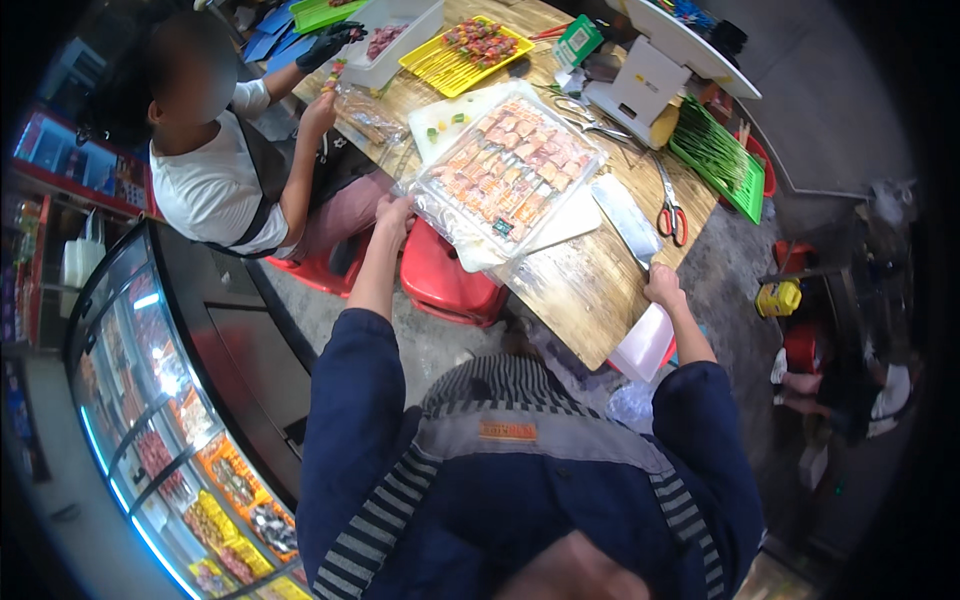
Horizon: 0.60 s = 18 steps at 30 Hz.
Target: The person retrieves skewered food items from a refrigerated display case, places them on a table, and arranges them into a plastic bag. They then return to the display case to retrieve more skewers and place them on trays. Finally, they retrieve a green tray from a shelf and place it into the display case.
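Note:
A wide tray [508, 165] lined with clear plastic holds rows of pale raw meat skewers [520, 150]. It rests partly over a white cutting board [572, 225] at the table's near side. My left hand [394, 216] is closed at the tray's left corner, pinching the clear plastic there; its fingertips are partly hidden. My right hand [664, 287] is wrapped around the handle end of a cleaver [627, 219], whose broad blade lies along the wooden table, pointing away from me. Red-handled scissors [672, 215] lie just right of the blade.
Across the left corner, a co-worker [225, 170] threads a skewer beside a white meat tub [392, 45]. A yellow tray [465, 60] of colourful skewers and a green tray [715, 155] of green vegetables stand farther back. A red stool [450, 275] and glass display case [180, 400] are on the left.

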Each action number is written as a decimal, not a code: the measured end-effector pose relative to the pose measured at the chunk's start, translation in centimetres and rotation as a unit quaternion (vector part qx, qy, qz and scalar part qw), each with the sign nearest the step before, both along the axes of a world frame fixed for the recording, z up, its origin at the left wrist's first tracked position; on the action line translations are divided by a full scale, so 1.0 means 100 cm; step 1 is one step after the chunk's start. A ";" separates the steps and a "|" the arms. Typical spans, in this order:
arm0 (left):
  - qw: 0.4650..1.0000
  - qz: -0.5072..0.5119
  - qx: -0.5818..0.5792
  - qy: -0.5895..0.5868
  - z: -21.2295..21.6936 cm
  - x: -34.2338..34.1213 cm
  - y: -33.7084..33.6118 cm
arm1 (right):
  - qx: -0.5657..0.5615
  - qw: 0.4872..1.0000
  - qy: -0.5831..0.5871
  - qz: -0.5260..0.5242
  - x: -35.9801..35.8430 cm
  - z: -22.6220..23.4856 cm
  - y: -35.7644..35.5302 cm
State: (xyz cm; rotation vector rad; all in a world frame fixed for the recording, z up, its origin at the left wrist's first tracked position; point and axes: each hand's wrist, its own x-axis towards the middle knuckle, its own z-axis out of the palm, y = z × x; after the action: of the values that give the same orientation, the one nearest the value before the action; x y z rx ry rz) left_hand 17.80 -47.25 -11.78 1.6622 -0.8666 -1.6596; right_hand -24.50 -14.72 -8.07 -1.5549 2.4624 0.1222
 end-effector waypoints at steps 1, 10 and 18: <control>0.999 0.014 -0.025 -0.017 0.017 -0.017 0.005 | 0.004 1.000 0.007 0.006 -0.008 -0.005 -0.003; 0.990 0.018 -0.085 -0.107 0.023 0.001 -0.022 | -0.088 0.982 -0.162 -0.027 0.004 0.062 0.033; 0.986 -0.063 -0.126 -0.094 0.014 0.019 -0.017 | 0.022 0.841 -0.540 0.012 0.169 0.143 -0.102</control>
State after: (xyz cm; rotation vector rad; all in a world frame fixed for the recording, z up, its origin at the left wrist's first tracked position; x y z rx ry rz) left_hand 19.71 -48.92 -10.36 1.6315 -1.2438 -1.4199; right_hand -7.59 -24.97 6.19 -1.1216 1.5039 -0.5449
